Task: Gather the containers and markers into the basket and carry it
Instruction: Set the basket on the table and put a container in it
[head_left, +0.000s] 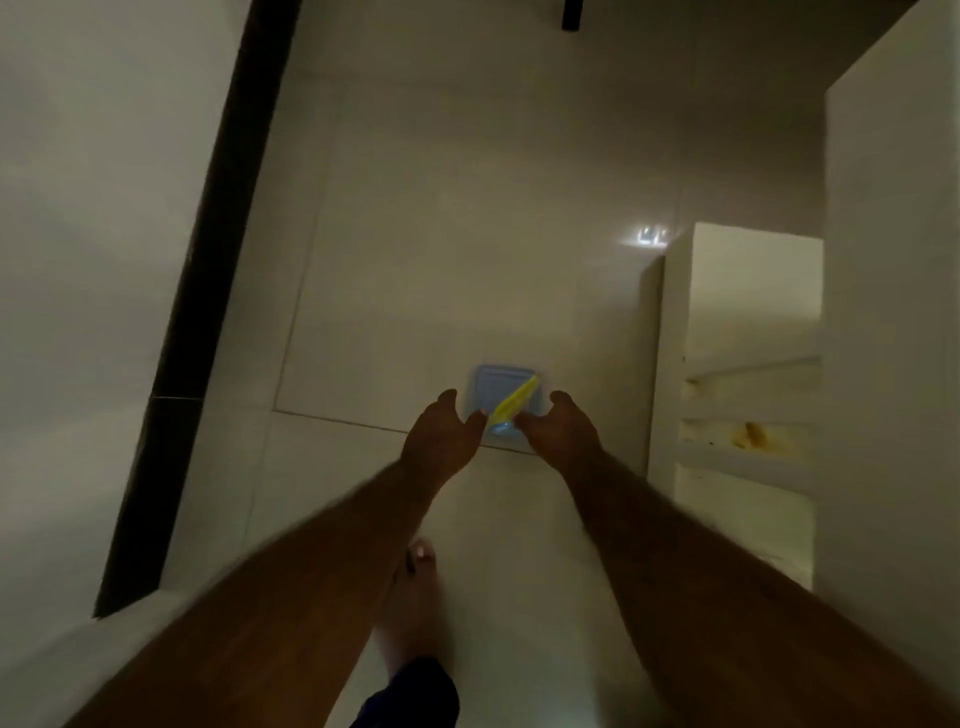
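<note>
We're mid-carry by the look of it: both arms reach forward into the lower centre of the frame, and the basket (503, 387), a small pale-blue squarish thing, sits between the hands just below frame centre. Left hand (441, 436) is on its left edge, fingers curled round the rim, thumb tip near the yellow item; right hand (563, 431) mirrors it on the right edge, fingers curled likewise. The picture is dim and motion-blurred, so we judge both as gripping the rim but can't confirm how firm the contact is. One yellow marker (514, 405) lies diagonally in the basket, upper end toward the right rim, lower end toward the left thumb. We can't tell whether any containers are in there; nothing else is resolvable inside. Tiled floor (467, 234) fills the middle of the frame, a bare foot (418, 582) shows at bottom centre, a dark skirting strip (208, 291) runs down the left, and a white shelf unit (743, 364) stands at right, close to the right forearm. To do this step well, we keep the basket level so the marker doesn't slide out over the low rim, hold both grips symmetric, and steer a little left of the shelf corner. Slow pace, since light is poor and the floor looks glossy.
</note>
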